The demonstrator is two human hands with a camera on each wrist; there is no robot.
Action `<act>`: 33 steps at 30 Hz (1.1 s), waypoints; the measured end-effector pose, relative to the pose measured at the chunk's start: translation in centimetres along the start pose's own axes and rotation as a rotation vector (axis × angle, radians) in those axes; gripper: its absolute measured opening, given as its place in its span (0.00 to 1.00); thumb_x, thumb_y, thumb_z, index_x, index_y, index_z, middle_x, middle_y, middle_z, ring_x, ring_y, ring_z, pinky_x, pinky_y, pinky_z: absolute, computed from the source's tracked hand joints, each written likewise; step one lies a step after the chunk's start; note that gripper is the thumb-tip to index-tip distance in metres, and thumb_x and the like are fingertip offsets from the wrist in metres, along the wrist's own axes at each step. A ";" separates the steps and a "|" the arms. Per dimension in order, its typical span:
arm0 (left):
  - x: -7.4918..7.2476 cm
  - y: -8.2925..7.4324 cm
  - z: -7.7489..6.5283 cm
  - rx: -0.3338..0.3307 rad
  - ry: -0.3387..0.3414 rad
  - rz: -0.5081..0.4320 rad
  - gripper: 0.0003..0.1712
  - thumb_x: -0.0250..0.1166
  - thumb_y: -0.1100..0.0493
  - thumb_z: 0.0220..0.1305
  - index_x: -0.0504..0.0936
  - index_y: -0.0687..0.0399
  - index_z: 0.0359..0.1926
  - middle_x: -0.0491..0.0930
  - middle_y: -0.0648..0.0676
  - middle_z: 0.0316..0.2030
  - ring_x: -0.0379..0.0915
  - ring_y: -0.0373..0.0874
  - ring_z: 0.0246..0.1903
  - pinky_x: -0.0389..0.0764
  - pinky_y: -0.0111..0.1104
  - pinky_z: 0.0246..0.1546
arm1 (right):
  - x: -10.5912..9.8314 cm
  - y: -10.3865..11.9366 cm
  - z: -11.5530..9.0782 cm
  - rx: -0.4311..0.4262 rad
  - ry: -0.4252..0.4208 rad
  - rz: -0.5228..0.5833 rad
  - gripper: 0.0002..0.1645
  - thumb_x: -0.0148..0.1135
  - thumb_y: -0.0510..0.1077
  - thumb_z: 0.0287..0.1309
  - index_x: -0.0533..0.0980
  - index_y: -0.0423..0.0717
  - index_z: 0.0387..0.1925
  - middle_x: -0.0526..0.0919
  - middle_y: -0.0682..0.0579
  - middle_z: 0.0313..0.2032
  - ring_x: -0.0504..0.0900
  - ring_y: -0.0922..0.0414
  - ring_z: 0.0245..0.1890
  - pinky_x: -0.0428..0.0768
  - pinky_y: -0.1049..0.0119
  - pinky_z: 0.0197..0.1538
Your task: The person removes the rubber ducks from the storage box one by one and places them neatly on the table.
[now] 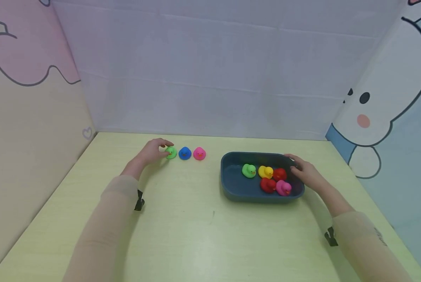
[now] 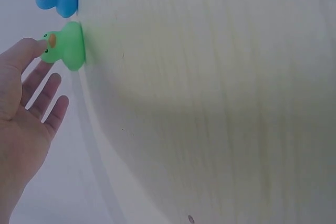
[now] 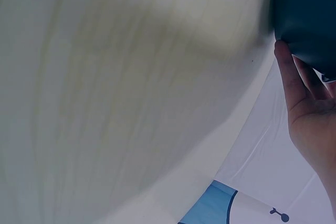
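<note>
Left hand (image 1: 154, 152): thumb and forefinger pinch the head of a green duck (image 1: 171, 153); the remaining fingers extend clear. The duck, smooth and bulbous, sits upright near the rear edge of the table (image 1: 182, 235), whose pale surface carries faint straight grain streaks. A blue duck (image 1: 185, 154) and a pink duck (image 1: 199, 154) of matching shape complete the row.

Right hand (image 1: 306, 172): grasps the rear right corner of the bin (image 1: 235, 190), a smooth, dark blue rectangular container with rounded corners. Bin contents: a second green duck (image 1: 249, 171), a yellow duck (image 1: 265, 172), two red ducks (image 1: 268, 186) and a second pink duck (image 1: 283, 188), mostly clustered toward the right end.
</note>
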State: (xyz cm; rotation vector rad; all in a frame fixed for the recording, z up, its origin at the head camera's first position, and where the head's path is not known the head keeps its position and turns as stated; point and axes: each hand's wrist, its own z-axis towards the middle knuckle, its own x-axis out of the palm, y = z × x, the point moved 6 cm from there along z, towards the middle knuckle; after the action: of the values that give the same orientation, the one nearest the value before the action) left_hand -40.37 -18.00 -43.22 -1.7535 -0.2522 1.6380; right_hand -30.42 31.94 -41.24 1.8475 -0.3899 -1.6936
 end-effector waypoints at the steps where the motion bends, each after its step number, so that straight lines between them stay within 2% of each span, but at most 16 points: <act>1: -0.1 -0.1 -0.1 -0.001 -0.002 -0.003 0.22 0.62 0.65 0.61 0.75 0.59 0.57 0.73 0.61 0.58 0.66 0.59 0.56 0.66 0.51 0.59 | 0.0 0.0 0.0 0.000 0.001 0.000 0.30 0.46 0.38 0.67 0.56 0.43 0.69 0.67 0.25 0.58 0.73 0.34 0.51 0.71 0.40 0.55; 9: -1.2 -1.1 -0.7 0.016 -0.048 -0.004 0.23 0.61 0.64 0.61 0.74 0.61 0.59 0.74 0.63 0.56 0.66 0.60 0.57 0.67 0.51 0.58 | 0.0 -0.1 0.1 -0.007 -0.007 -0.009 0.29 0.46 0.37 0.67 0.56 0.42 0.69 0.70 0.26 0.55 0.74 0.36 0.48 0.73 0.40 0.54; 17: -1.9 -2.1 -0.9 0.013 -0.102 -0.010 0.23 0.62 0.62 0.62 0.75 0.58 0.59 0.74 0.62 0.55 0.66 0.58 0.56 0.68 0.51 0.56 | 0.0 0.1 0.0 -0.010 -0.007 -0.017 0.29 0.45 0.37 0.67 0.57 0.41 0.68 0.70 0.25 0.55 0.74 0.36 0.48 0.72 0.40 0.54; 23: -2.4 -3.7 -1.4 0.013 -0.132 -0.015 0.23 0.61 0.61 0.63 0.74 0.57 0.59 0.73 0.61 0.56 0.67 0.58 0.56 0.68 0.51 0.56 | 0.0 0.1 0.0 -0.007 -0.006 -0.018 0.29 0.45 0.38 0.67 0.57 0.41 0.68 0.71 0.26 0.53 0.75 0.38 0.46 0.73 0.41 0.53; 33: -2.4 -7.6 -2.3 0.029 -0.143 -0.040 0.24 0.61 0.60 0.63 0.73 0.58 0.60 0.73 0.60 0.56 0.68 0.57 0.55 0.69 0.49 0.57 | 0.0 0.2 -0.1 -0.007 -0.004 -0.002 0.30 0.45 0.38 0.67 0.56 0.41 0.69 0.69 0.25 0.56 0.73 0.35 0.48 0.71 0.40 0.55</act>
State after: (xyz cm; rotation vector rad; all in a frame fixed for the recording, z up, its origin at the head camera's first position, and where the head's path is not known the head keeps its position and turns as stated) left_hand -36.28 -14.75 -36.82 -1.6022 -0.3262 1.7323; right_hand -30.34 31.85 -41.11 1.8407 -0.3836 -1.6987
